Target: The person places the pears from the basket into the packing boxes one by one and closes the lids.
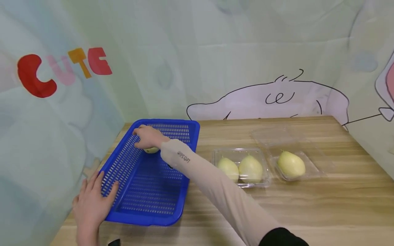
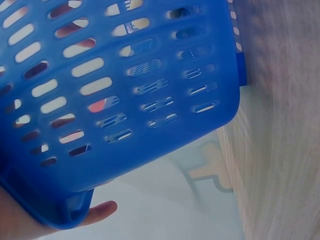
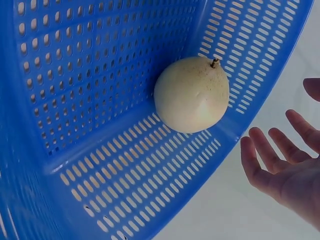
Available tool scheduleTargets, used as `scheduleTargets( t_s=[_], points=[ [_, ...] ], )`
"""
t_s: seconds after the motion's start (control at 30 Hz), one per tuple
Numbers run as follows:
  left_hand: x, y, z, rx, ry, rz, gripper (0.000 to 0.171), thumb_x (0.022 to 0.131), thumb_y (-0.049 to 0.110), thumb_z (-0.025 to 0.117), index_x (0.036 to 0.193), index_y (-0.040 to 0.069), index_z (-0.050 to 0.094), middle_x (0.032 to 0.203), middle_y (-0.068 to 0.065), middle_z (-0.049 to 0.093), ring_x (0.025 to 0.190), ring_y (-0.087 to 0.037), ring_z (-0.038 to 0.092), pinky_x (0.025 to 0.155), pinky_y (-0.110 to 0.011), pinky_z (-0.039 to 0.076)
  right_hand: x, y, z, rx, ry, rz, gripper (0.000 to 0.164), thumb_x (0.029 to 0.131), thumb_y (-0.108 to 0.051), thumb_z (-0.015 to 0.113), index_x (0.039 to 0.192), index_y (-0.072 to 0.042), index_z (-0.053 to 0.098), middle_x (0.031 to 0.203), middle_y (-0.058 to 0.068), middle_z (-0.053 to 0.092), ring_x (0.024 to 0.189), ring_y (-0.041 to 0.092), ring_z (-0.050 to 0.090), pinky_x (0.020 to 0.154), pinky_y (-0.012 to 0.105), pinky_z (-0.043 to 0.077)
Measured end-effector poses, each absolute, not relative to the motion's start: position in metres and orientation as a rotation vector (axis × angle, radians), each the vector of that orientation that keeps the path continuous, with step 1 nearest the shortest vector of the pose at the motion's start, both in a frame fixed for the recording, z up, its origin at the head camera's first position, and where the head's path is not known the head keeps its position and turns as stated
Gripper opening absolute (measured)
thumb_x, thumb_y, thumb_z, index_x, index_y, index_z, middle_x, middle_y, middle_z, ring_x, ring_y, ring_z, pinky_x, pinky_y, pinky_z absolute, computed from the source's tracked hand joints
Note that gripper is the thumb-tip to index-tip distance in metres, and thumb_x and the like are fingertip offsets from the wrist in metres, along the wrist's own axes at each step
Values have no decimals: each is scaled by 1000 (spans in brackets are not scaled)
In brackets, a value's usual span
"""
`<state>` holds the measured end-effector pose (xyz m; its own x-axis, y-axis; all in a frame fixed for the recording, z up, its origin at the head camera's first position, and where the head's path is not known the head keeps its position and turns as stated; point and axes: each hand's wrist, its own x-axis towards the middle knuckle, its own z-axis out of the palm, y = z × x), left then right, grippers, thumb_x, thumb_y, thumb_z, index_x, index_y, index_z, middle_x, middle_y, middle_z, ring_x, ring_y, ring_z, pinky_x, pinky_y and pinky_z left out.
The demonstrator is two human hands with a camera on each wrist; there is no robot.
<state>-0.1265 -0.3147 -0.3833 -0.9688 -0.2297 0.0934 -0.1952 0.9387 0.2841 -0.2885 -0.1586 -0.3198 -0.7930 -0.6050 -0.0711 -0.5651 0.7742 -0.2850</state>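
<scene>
A blue slotted plastic basket (image 1: 147,188) stands on the left part of the table. My left hand (image 1: 92,201) rests on its near left rim, fingers spread and mostly straight. In the left wrist view, a fingertip (image 2: 104,212) shows past the rim. My right hand (image 1: 149,136) is over the far left part of the basket, above a pale yellow pear (image 3: 192,95). The right wrist view shows this pear lying in a basket corner, its stem visible. There the right hand's loosely bent fingers (image 3: 265,150) are apart from the pear and hold nothing.
Right of the basket, a clear plastic clamshell box (image 1: 264,171) holds two pears (image 1: 250,169). Farther right, another clear box (image 1: 311,164) with its lid raised holds one pear (image 1: 290,164). Printed cloth walls (image 1: 160,68) stand behind and left of the table (image 1: 338,205).
</scene>
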Motion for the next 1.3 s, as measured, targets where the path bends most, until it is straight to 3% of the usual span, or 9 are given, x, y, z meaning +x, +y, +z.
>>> scheduleTargets(
  t_s=[0.53, 0.7, 1.0, 1.3],
  points=[
    [-121, -312, -389, 334, -2966, -416, 68, 89, 50, 37, 135, 0, 32, 143, -22, 27, 128, -50, 19, 88, -70, 24, -294, -159, -346, -861, 2764, -354, 51, 87, -31, 50, 134, -15, 41, 142, 0, 37, 133, 13, 31, 107, 24, 30],
    [-119, -312, -390, 336, -2967, -414, 67, 89, 49, 38, 135, 1, 33, 143, -22, 28, 128, -50, 19, 88, -70, 24, -292, -158, -353, -885, 2768, -340, 51, 87, -30, 51, 134, -13, 41, 140, 0, 39, 132, 14, 32, 106, 25, 32],
    [-120, -312, -387, 384, -2956, -435, 66, 89, 48, 38, 136, 2, 32, 144, -20, 26, 130, -49, 17, 91, -70, 22, -293, -160, -358, -790, 2815, -334, 51, 85, -32, 53, 133, -19, 42, 141, 2, 38, 131, 22, 34, 104, 37, 35],
    [-121, -312, -382, 395, -2931, -437, 65, 89, 47, 38, 136, 3, 32, 144, -19, 26, 130, -48, 17, 92, -69, 22, -298, -164, -361, -754, 2847, -295, 54, 82, -29, 56, 133, -21, 41, 140, 3, 36, 125, 25, 36, 98, 39, 40]
  ],
)
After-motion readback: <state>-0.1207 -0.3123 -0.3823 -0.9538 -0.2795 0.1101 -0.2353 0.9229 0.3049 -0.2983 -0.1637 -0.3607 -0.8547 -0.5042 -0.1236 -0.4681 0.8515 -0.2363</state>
